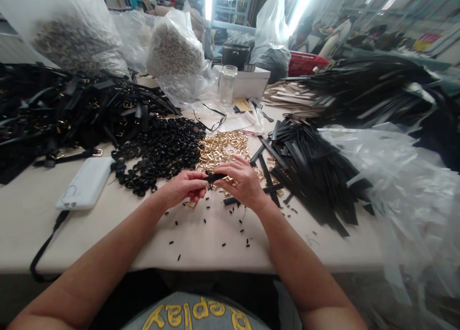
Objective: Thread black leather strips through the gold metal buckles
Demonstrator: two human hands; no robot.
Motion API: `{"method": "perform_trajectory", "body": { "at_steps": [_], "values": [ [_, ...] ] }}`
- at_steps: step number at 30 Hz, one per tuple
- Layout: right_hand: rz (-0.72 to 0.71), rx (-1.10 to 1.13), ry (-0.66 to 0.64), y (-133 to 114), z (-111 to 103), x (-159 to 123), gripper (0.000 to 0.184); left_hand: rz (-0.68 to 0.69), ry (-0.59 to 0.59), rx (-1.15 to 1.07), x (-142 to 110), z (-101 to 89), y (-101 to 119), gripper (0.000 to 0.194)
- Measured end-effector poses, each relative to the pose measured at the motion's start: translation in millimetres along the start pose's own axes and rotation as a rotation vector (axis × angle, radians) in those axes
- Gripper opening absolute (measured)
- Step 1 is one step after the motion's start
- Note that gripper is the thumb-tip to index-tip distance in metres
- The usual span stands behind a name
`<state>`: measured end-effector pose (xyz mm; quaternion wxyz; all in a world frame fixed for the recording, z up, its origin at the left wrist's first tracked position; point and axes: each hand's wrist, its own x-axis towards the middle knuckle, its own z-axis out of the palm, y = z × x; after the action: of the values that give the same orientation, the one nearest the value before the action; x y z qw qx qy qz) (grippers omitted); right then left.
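Observation:
My left hand [187, 186] and my right hand [244, 181] meet above the table [201, 243], both with fingers closed on a short black strap [215, 177] held between them. Just behind the hands lies a heap of gold metal buckles [223, 147]. A mound of small black rings [161, 152] sits to the left of the buckles. A pile of loose black straps [309, 171] spreads out to the right of my right hand. Tiny black offcuts [223, 224] are scattered on the tabletop below my hands.
A white power bank [86, 183] with a black cord lies at the left. Finished black straps with buckles [64, 114] pile up at the far left. Eyeglasses [212, 121], a glass jar [227, 85], a white box [251, 80] and plastic bags stand behind; clear plastic sheeting [395, 186] covers the right.

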<state>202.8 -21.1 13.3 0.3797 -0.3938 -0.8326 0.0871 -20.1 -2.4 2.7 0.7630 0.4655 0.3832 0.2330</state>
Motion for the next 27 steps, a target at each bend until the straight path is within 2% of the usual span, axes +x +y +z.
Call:
{"method": "perform_trajectory", "body": {
  "at_steps": [2,4,9,18,20,24,27],
  "values": [
    [0.002,0.062,-0.051,1.4,9.0,-2.5,0.018,-0.002,-0.014,-0.003,0.4,-1.9,-0.2,0.029],
    [0.055,0.126,-0.033,3.9,14.7,-4.5,0.02,-0.003,-0.023,-0.015,1.0,-3.8,-0.8,0.031],
    [0.176,0.221,-0.065,3.6,15.0,-5.0,0.014,0.006,-0.021,-0.044,2.1,-4.7,-1.8,0.032],
    [0.134,0.128,-0.097,-7.3,14.5,-4.7,0.011,0.043,0.024,0.005,1.2,0.2,0.7,0.028],
    [0.136,0.098,-0.086,-6.2,14.8,-5.5,0.012,0.126,0.091,0.119,1.3,2.3,0.9,0.029],
    [0.156,0.081,-0.067,-3.2,15.1,-6.0,0.013,0.436,0.258,0.455,1.7,3.0,0.2,0.029],
    [0.155,0.109,-0.054,-3.7,15.0,-5.8,0.015,0.524,0.27,0.553,1.5,0.8,-0.3,0.025]
  ]
}}
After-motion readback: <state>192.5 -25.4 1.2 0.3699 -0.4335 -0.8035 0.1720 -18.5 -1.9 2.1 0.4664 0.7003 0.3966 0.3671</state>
